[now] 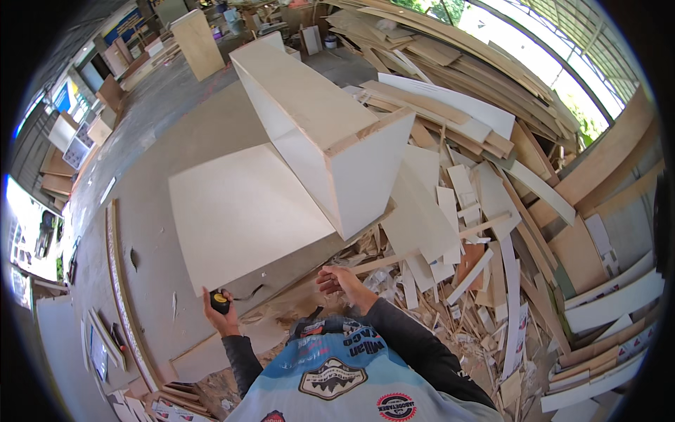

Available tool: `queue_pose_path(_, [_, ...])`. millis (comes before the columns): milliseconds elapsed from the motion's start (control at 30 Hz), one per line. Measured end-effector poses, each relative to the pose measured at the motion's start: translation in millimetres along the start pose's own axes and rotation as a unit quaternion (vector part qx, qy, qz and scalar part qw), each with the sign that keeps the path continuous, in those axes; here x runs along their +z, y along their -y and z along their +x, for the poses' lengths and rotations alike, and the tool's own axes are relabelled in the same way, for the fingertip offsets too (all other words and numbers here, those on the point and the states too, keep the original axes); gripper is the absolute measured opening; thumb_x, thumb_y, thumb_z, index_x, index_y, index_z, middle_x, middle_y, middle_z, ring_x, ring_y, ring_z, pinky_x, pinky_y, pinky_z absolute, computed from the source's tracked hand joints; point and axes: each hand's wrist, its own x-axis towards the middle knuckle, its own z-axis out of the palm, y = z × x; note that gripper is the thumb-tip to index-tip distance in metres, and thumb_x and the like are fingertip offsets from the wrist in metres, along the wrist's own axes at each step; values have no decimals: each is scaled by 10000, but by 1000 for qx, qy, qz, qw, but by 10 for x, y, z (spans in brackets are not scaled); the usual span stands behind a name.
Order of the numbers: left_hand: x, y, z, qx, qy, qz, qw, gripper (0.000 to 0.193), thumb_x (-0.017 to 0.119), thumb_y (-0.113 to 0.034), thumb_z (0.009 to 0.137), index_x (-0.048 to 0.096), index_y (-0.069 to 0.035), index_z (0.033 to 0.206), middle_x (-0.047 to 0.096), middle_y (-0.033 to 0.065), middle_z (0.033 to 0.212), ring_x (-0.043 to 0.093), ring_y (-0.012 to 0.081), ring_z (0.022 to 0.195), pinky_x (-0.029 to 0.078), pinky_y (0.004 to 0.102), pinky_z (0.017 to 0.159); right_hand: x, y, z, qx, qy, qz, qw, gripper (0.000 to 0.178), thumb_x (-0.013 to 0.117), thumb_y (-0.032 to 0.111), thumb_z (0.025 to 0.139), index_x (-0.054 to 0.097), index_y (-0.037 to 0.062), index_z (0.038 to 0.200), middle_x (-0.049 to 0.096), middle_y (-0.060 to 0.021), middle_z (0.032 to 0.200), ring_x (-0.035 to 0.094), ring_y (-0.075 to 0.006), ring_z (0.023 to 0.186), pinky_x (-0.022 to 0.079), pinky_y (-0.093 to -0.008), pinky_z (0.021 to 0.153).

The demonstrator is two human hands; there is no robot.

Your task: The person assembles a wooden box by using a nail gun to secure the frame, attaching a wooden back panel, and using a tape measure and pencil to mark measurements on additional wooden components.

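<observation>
A rounded black-and-yellow tape measure (221,302) is clasped by the left hand (223,318) at the near corner of a smooth white rectangular panel (246,211); the right hand (346,285) is held with fingers loosely parted. Leftward, room is given by flat grey sheeting (149,225); beyond, a raw-edged white box (371,165) is stood.

Grey floor (337,68), bright open side (517,35), apparently greenery (576,119) outside

Hands (340,281) apart, right seemingly half-curled
</observation>
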Motion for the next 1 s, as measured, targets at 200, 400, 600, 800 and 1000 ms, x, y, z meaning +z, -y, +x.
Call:
queue_pose_path(200, [-473, 371, 207, -95, -276, 14, 956, 222, 713, -236, 875, 555, -85, 916, 554, 59, 717, 558, 208, 600, 471, 360, 524, 192, 94, 592, -52, -18, 43, 998, 442, 601, 354, 952, 549, -16, 1189, 664, -185, 1115, 686, -272, 983, 551, -354, 790])
queue_pose_path(400, [-1449, 548, 551, -74, -288, 288, 910, 204, 722, -169, 786, 690, -40, 941, 673, 106, 806, 621, 217, 614, 499, 349, 543, 625, -101, 1062, -37, -43, 84, 995, 400, 620, 284, 946, 547, -56, 1145, 658, -221, 1098, 710, -282, 892, 594, -336, 686])
queue_pose_path(600, [-772, 869, 479, -93, -57, 550, 828, 305, 798, -305, 715, 750, -44, 865, 719, 102, 787, 669, 187, 705, 530, 333, 672, 10, 98, 1178, -50, -75, 11, 996, 248, 572, 187, 938, 619, -21, 1064, 727, -156, 958, 712, -232, 813, 593, -321, 645])
queue_pose_path(800, [-370, 1076, 99, -96, -70, 510, 852, 328, 783, -352, 752, 707, -36, 798, 691, 80, 709, 650, 153, 653, 517, 308, 638, -66, 117, 899, -89, -138, -1, 986, 205, 600, 240, 921, 661, 48, 956, 721, -83, 857, 673, -164, 684, 540, -275, 586])
queue_pose_path(1000, [-325, 786, -935, -236, -120, 254, 930, 210, 691, -235, 893, 664, -29, 922, 638, 48, 721, 603, 122, 601, 476, 282, 548, 49, -772, 533, 29, -61, -91, 994, 186, 608, 253, 916, 676, 82, 944, 703, -47, 820, 661, -145, 688, 528, -277, 608])
